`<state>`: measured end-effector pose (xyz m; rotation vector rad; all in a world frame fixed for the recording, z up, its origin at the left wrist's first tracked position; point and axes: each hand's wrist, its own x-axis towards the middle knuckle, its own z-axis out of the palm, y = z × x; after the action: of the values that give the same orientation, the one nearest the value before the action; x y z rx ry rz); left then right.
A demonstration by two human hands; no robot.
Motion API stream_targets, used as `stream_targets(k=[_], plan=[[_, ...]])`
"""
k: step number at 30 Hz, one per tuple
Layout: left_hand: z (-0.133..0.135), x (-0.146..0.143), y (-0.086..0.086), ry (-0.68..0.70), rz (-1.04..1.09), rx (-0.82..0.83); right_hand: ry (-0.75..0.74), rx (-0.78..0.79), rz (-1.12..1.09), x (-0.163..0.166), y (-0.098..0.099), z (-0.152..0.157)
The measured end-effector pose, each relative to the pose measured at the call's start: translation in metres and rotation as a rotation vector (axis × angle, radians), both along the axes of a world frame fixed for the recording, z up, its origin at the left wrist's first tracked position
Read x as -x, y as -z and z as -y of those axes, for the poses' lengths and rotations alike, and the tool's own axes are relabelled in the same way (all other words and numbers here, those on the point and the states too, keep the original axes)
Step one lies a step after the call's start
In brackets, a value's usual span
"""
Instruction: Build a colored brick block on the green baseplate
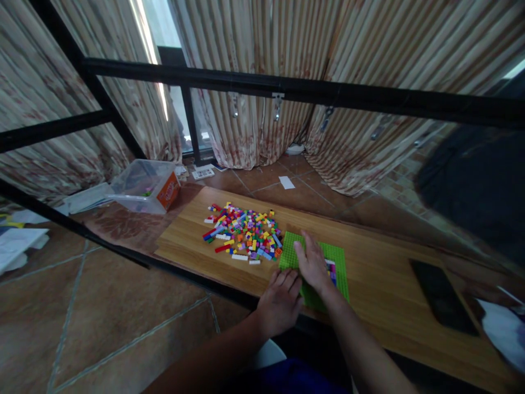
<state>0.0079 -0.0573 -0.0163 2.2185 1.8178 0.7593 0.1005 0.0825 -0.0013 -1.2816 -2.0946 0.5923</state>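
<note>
A green studded baseplate [340, 257] lies on the wooden tabletop, close to its near edge. Over the middle of this plate is my right hand [314, 264], open, its thumb standing apart from the fingers. My left hand [279, 303] rests at the plate's near left corner, with its fingers laid over the edge and slightly bent; I see nothing held in it. Beside my right wrist, a small patch of white, purple and blue bricks [331, 272] sits on the plate, partly covered by that hand. To the left spreads a loose heap of colourful toy bricks [250, 230].
A black phone-like slab [443, 295] lies on the right of the wooden table [381, 279]. Beyond the left end stands a clear plastic box [141, 186] with an orange label. A black metal bar [262, 82] crosses in front of striped curtains [254, 131].
</note>
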Motion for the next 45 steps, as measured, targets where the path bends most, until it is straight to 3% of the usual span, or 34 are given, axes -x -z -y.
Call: stream_targets(k=[3,5,12,20,28,34,45], plan=[[0.0,0.0,0.001,-0.005,-0.013,-0.02,0.092,0.14,-0.225,-0.006,-0.008,-0.009],[0.0,0.0,0.002,-0.001,-0.026,-0.027,0.108,0.142,-0.31,-0.006,-0.011,-0.008],[-0.002,0.0,0.001,0.002,-0.062,-0.023,-0.036,0.064,-0.22,0.003,-0.008,0.01],[-0.001,-0.001,0.004,-0.006,-0.041,-0.054,-0.032,0.143,-0.32,-0.003,-0.007,0.006],[0.0,-0.001,0.001,-0.009,-0.054,-0.048,0.068,0.323,-0.684,0.01,-0.006,-0.013],[0.0,0.0,0.002,0.0,-0.071,-0.034,0.037,0.225,-0.455,0.013,-0.002,-0.005],[0.0,-0.001,0.002,-0.009,-0.1,-0.025,0.027,0.232,-0.401,0.012,-0.001,-0.004]])
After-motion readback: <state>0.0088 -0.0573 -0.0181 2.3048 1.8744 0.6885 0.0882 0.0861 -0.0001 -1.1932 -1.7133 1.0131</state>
